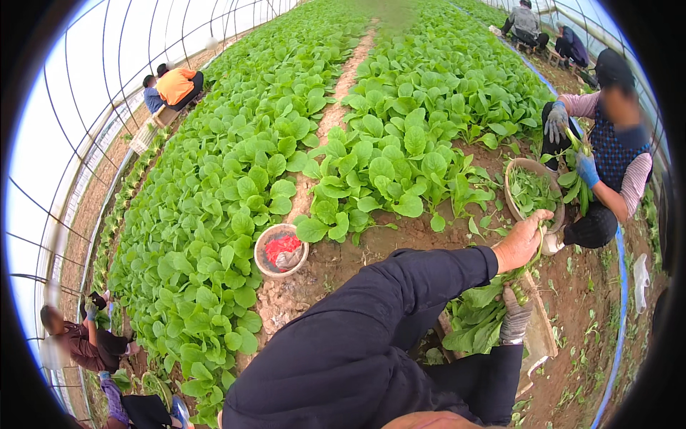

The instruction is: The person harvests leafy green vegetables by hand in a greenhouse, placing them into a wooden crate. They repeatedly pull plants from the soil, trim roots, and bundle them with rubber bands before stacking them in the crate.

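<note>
My bare left hand (521, 244) reaches out from a dark sleeve, its fingers closed on a thin green leaf stalk (536, 257). Below it, my right hand (515, 319) wears a grey knit glove and grips a bunch of leafy greens (477, 322), the pale cut-looking stem ends showing above the fingers. The bunch lies over a worn, light-coloured crate (540, 332) in front of me. Just beyond my left hand stands a round basin (508, 185) with loose green leaves (530, 187) inside.
A gloved co-worker (616, 139) crouches close at right, holding greens. A bucket (262, 263) with red material stands beside the dense leafy crop (214, 214). A blue hose (621, 300) runs along the soil near a white plastic bag (641, 281). Several people work along the greenhouse sides.
</note>
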Demonstrator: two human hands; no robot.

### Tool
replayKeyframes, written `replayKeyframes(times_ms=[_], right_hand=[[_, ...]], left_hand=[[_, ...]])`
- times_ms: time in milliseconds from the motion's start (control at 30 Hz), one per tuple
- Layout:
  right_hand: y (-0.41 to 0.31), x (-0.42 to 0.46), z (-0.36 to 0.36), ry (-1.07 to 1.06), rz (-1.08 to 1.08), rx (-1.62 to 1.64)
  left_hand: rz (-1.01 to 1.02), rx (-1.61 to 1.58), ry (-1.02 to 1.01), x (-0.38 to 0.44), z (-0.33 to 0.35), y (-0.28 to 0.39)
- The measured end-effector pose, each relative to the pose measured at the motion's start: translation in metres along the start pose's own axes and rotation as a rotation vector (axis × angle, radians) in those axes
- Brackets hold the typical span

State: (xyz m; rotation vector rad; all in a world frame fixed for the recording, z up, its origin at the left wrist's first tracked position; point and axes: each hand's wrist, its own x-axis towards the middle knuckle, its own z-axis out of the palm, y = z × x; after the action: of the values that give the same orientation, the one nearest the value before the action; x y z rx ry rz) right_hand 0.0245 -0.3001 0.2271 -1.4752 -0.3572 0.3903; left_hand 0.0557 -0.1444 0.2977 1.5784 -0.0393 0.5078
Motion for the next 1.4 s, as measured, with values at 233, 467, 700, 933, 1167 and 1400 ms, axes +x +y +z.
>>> replayKeyframes(times_ms=[233,467,700,933,1167,1400], right_hand=[[0.002,0.003,-0.003,-0.111,-0.024,0.003],[-0.002,0.001,-0.024,0.030,-0.011,0.144],[-0.011,0.003,-0.028,0.134,-0.069,0.380],[-0.017,0.000,-0.019,0.005,0.021,0.335],[-0.019,0.000,-0.022,0.012,0.054,0.307],[-0.015,0.009,-0.019,0.078,0.093,0.306]], left_hand=[[-0.088,-0.374,0.196,0.020,-0.011,-0.022],[-0.138,0.557,-0.228,0.025,-0.052,-0.035],[0.156,0.450,-0.180,0.014,-0.025,-0.021],[-0.392,-0.391,-0.424,-0.005,0.002,-0.007],[-0.016,-0.180,-0.019,0.014,-0.011,-0.002],[0.030,0.124,-0.172,0.015,-0.025,-0.013]])
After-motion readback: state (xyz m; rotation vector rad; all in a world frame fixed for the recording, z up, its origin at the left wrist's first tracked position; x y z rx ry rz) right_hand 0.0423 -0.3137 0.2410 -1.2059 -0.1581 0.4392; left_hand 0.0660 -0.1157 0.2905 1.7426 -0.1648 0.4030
